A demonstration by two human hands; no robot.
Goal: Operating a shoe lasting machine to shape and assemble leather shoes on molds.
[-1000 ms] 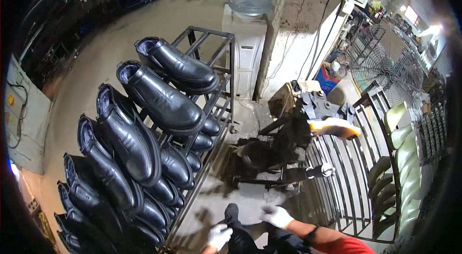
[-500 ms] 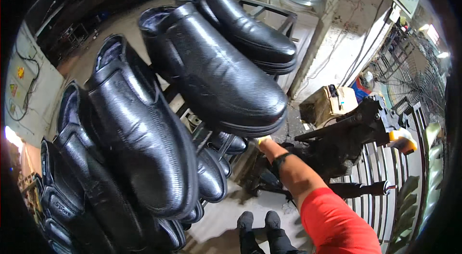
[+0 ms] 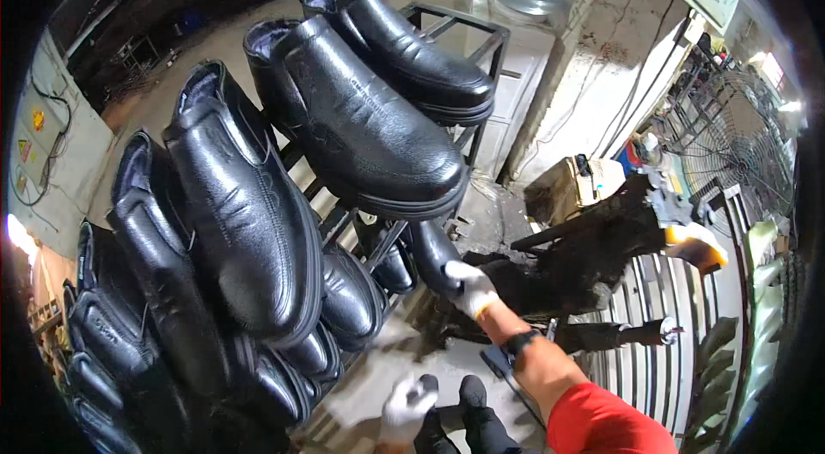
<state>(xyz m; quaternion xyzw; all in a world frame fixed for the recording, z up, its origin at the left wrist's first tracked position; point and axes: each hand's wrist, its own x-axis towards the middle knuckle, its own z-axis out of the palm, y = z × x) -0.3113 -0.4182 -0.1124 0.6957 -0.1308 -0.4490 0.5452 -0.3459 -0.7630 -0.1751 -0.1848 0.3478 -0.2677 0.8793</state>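
Observation:
My right hand [image 3: 472,290], in a white glove, grips the toe end of a black leather shoe [image 3: 433,258] at the rack's lower level. The upper part of that shoe is hidden behind a large black shoe [image 3: 365,123] above it. My left hand [image 3: 407,407], also gloved in white, hangs low in front of my feet with its fingers apart and bent, and I see nothing in it. More glossy black shoes with fuzzy dark linings, such as one slip-on [image 3: 245,213], sit in tiers on the left, toes pointing toward me.
A dark metal rack [image 3: 491,46] carries the shoes. To the right stand a dark machine [image 3: 593,252], a slatted metal frame [image 3: 640,299] and a large fan [image 3: 730,131]. An open cardboard box [image 3: 593,181] rests by the pillar [image 3: 593,58].
My right hand has come out from behind the large shoe, now gripping a shoe at the lower level. My left hand has entered at the bottom. The view has shifted slightly.

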